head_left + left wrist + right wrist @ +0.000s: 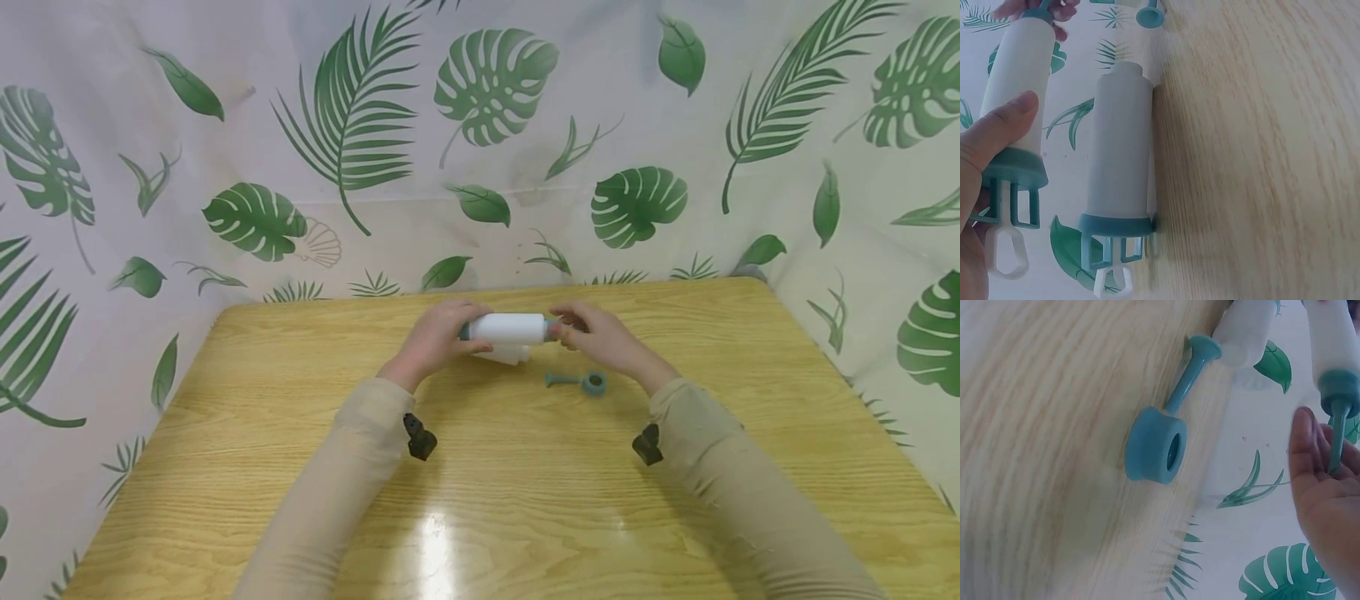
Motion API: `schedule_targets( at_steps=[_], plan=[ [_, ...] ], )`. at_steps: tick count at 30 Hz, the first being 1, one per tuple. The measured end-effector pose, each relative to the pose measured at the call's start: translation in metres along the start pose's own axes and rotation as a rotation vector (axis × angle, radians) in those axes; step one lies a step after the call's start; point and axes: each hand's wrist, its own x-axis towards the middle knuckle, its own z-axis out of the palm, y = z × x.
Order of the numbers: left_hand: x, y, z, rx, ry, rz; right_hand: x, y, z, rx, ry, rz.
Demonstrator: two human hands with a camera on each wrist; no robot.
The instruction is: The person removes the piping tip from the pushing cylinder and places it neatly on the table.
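Above the table my left hand (pixel 442 333) grips a white syringe-like tube (pixel 507 327), lying level in the head view. Up close, the left wrist view shows its teal collar (pixel 1015 169) and white pull handle (pixel 1007 253), with my left thumb against the barrel. At the other end, the fingers of my right hand (pixel 592 329) curl loosely about the thin teal nozzle (pixel 1339 434). Some fingertips there are hidden. A second white tube (pixel 1121 147) of the same kind lies on the table beneath the held one.
Nearer to me on the wooden table (pixel 525 483) lie a teal ring cap (pixel 594 383) and a flared teal nozzle (pixel 562 380), close together. A leaf-printed sheet (pixel 480 225) hangs behind the table's far edge.
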Motion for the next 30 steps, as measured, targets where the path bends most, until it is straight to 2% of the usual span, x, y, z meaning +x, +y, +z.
schedule_targets(
  at_steps=[6, 11, 19, 26, 30],
  plan=[
    [0.0, 0.001, -0.002, -0.008, -0.014, -0.017, -0.001, 0.003, 0.0, 0.026, -0.046, -0.001],
    [0.0, 0.001, -0.002, -0.003, -0.021, -0.024, -0.001, 0.004, 0.0, -0.008, 0.001, 0.004],
    [0.001, 0.0, -0.003, -0.002, -0.021, -0.053, -0.001, 0.005, 0.0, -0.005, 0.073, -0.047],
    [0.0, -0.001, -0.004, 0.005, -0.02, -0.072, -0.001, 0.012, 0.0, -0.011, 0.072, -0.055],
    [0.006, -0.004, -0.003, 0.035, -0.013, -0.075, -0.002, 0.014, 0.0, -0.003, 0.063, -0.055]
  ],
)
